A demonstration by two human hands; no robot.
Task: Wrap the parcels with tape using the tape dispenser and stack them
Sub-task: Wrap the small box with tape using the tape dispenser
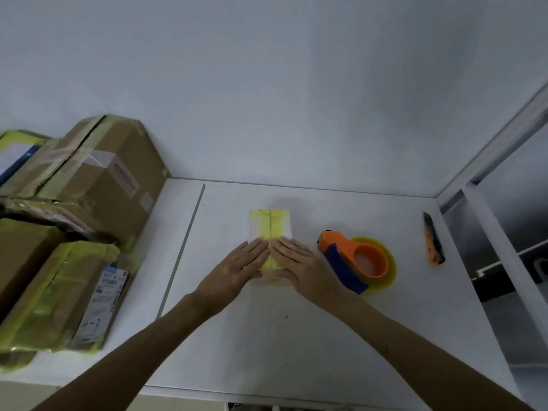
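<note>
Reaching in from the near edge of the white desk point(267, 336), two bare forearms lead to a left hand point(234, 271) and a right hand point(298, 264) laid flat side by side. The fingers point(256, 247) of both are straight and close together, gripping nothing. They press down on the near half of a small parcel point(270, 225), one hand on each side of the seam along its top. The parcel is flat, pale and banded with yellowish tape, and its far half shows beyond the fingers. Just right of the right fingers lies the tape dispenser point(353, 259), orange with a blue handle and a roll of yellowish tape, touched by neither hand. Farther right, well apart from the fingers, an orange and black box cutter point(433, 241) lies on the desk. Well to the left of the left fingers stands a pile of larger parcels point(59, 298), brown cardboard strapped in yellowish tape. The nearest of them carries a printed label, and a big box point(115, 173) sits on top at the back. Beyond everything rises a plain white wall point(296, 84).
</note>
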